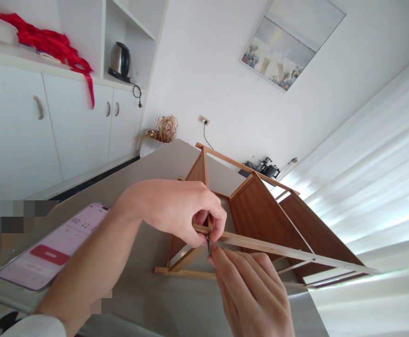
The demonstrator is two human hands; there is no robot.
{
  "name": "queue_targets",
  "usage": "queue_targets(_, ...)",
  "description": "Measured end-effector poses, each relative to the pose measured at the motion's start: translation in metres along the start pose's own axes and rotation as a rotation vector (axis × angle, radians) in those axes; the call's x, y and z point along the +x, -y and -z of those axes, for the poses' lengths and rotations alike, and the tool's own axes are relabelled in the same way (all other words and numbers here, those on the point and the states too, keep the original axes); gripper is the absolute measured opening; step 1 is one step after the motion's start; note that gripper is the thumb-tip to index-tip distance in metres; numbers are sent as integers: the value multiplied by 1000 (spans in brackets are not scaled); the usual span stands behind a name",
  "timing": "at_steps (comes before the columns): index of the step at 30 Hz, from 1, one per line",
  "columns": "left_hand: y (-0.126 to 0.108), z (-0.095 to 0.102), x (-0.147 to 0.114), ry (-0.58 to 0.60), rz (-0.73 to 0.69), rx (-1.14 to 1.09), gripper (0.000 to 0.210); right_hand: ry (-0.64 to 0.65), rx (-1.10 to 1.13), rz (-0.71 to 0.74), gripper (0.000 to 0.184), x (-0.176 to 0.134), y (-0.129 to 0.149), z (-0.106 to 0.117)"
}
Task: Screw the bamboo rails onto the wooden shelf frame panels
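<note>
A wooden shelf unit (260, 215) with brown panels lies on its side on the grey table. My left hand (186, 210) is closed around the near end of its light wooden rail (260, 244), with thumb and fingertips around the joint. A small dark metal piece (208, 243) stands against the rail there, either a screw or the end of a thin tool; I cannot tell which. My right hand (253, 285) pinches its lower end, just below the left fingertips. Most of that piece is hidden by the fingers.
On the left of the grey table (148, 168) lies a phone (49, 252) with a timer on its screen. Dried plants (165, 128) stand past the far table edge. White cabinets hold a kettle (120, 61) and red ribbon (53, 44). A white curtain (383, 164) hangs at right.
</note>
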State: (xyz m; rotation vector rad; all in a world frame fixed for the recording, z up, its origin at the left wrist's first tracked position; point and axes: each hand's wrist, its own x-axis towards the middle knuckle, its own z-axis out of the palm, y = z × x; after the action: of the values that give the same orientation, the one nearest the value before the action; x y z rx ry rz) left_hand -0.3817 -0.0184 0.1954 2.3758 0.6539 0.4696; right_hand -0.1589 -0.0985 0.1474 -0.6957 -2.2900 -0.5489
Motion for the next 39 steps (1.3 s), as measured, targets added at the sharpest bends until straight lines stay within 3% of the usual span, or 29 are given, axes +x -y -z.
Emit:
queue_targets(6,-2,1,0,1,-5,-1,16,44,-113,55,21,2,2,5)
queue_targets(11,-1,2,0,5,1,-15,18,-28,-176,71,31,3,3,6)
queue_targets(17,-2,2,0,15,4,-12,19,219,-258,201,28,14,1,26)
queue_targets(22,-3,2,0,13,3,-7,18,52,-120,103,24,11,1,16)
queue_targets(26,-2,2,0,8,-4,-17,17,36,31,-29,16,7,5,0)
queue_targets(31,-3,2,-1,-5,6,-19,13,-76,103,-194,11,5,13,-14)
queue_targets(39,-2,1,-1,-3,-7,-18,14,-108,-33,-113,9,-2,18,-20)
